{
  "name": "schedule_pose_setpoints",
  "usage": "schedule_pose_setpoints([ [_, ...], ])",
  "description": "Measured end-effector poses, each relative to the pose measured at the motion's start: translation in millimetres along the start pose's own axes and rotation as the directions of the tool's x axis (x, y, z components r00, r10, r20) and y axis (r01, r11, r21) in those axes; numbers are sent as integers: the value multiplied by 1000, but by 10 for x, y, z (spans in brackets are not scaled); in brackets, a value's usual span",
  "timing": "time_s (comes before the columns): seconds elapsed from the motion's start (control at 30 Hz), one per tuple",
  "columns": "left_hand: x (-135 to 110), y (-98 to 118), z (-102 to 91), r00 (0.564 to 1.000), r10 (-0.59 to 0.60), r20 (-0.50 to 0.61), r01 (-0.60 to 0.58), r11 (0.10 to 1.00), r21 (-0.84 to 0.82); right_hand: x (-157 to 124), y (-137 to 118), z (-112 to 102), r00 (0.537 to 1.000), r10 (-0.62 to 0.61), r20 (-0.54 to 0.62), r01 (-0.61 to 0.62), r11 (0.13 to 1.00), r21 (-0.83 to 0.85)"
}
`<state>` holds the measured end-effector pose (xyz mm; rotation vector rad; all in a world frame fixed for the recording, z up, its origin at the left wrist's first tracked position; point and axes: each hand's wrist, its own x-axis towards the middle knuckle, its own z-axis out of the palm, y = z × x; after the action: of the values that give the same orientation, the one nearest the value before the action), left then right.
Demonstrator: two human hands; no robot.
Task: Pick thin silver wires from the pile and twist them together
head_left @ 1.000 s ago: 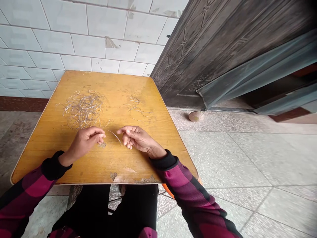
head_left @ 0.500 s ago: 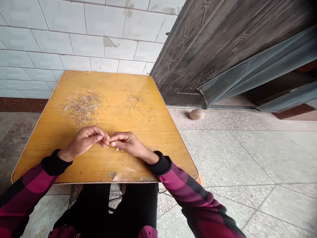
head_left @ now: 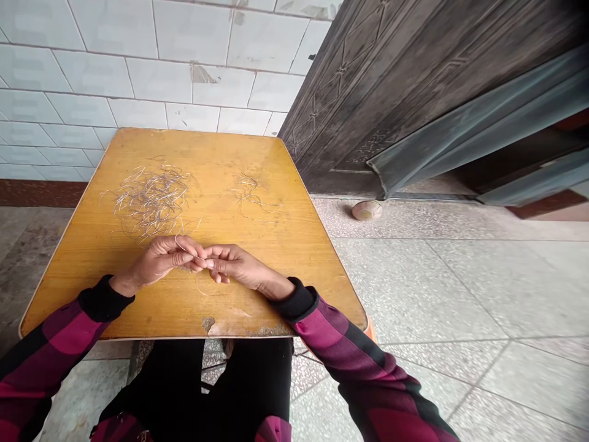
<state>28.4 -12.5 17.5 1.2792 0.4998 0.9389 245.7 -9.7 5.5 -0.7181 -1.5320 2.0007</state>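
Note:
Between my two hands, over the near half of the table, a thin pale wire (head_left: 184, 247) is pinched. My left hand (head_left: 168, 261) has closed its thumb and fingers on it, and one end curves up past the fingers. My right hand (head_left: 237, 265) pinches the wire at its other side, its fingertips touching those of my left. Beyond my left hand lies a tangled pile of thin wires (head_left: 154, 197). A smaller, looser group of wires (head_left: 249, 190) rests farther right on the tabletop.
The wooden table (head_left: 225, 150) has a worn, chipped near edge. Behind it stands a white tiled wall (head_left: 193, 37). To the right are a dark carved door (head_left: 350, 104), a grey-blue curtain (head_left: 427, 153) and a ball-like object (head_left: 367, 210) on the floor.
My hands stay together with small finger movements. The wire between the fingertips has shifted, and its upper end now bends more visibly above my left fingers. The view tilts slightly.

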Motion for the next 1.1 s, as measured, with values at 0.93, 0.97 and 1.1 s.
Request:
schedule_pose_setpoints([
  [0.93, 34, -173, -173, 910, 347, 227, -341, 314, 886, -586, 32, 349, 929, -246, -277, -354, -369, -859],
  [0.97, 32, -154, -161, 899, 373, 228, -347, 291, 891, -596, 27, 357, 919, -254, -302, -381, -376, -845],
  [1.1, 3, -125, -47, 890, 402, 213, -328, 244, 912, -602, -9, 399, 902, -275, -332, -419, -376, -827],
])
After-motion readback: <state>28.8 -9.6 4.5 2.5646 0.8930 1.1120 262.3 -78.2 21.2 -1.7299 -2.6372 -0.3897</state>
